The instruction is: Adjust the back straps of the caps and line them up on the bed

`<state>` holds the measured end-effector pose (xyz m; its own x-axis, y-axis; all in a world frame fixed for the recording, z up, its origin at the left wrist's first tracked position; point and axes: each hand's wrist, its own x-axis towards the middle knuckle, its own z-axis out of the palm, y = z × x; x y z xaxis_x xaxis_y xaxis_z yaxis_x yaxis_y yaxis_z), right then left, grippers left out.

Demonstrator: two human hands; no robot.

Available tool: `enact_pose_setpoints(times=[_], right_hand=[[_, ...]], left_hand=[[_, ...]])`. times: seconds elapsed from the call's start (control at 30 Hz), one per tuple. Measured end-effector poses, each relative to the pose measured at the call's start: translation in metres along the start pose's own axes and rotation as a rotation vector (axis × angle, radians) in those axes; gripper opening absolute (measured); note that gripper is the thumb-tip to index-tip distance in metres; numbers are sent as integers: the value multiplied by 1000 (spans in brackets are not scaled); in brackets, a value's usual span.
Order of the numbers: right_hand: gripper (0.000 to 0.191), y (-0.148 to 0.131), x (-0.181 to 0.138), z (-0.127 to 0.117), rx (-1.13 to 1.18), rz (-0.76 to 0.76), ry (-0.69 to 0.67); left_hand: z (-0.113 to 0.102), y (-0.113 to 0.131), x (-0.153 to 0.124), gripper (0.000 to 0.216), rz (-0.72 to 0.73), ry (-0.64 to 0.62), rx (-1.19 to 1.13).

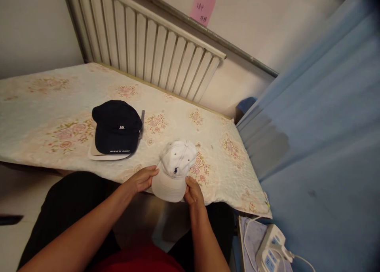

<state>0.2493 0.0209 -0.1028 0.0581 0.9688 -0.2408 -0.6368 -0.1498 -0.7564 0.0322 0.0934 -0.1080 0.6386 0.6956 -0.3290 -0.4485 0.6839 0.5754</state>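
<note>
Between my two hands is a white baseball cap (175,165) with a small dark emblem on its front, its brim pointing toward me. My left hand (144,178) pinches the brim's left side, thumb on top. On the right side of the brim, my right hand (194,190) grips with its thumb above and the fingers mostly hidden below. The cap is at the near edge of a flower-patterned cover (166,125). To the left lies a dark navy cap (117,125) with white lettering, stacked over at least one lighter cap whose pale brim (109,157) sticks out beneath.
A white radiator (148,46) runs along the wall behind the covered surface. Blue curtains (314,145) hang on the right. At the lower right, a white power strip (271,250) with cables rests on a small stand. A pink note (203,7) is on the wall.
</note>
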Motion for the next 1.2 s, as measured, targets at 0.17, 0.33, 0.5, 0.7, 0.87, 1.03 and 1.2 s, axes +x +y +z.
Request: enact_pose_setpoints(times=[0.17,0.33,0.5,0.7,0.87,1.03,1.2], right_hand=[[29,0,-1,3,-31,13,23],[30,1,1,5,-37,-3,62],[32,1,6,8,-31,-24,69],[33,1,7,11,-75,-24,86],[32,2,4,14,-99,4,60],[32,2,2,17,-113,26,63],[29,6,-2,19,-140,19,53]], left_hand=[[-3,3,3,24,-57,-3,-64],[0,15,9,27,-128,-95,-82],[-8,25,25,31,-98,-218,-75],[-12,31,43,45,-43,-322,-90],[-4,36,43,32,-32,-290,-170],[-7,33,46,36,-216,-254,-208],[-12,34,50,28,-103,-193,-225]])
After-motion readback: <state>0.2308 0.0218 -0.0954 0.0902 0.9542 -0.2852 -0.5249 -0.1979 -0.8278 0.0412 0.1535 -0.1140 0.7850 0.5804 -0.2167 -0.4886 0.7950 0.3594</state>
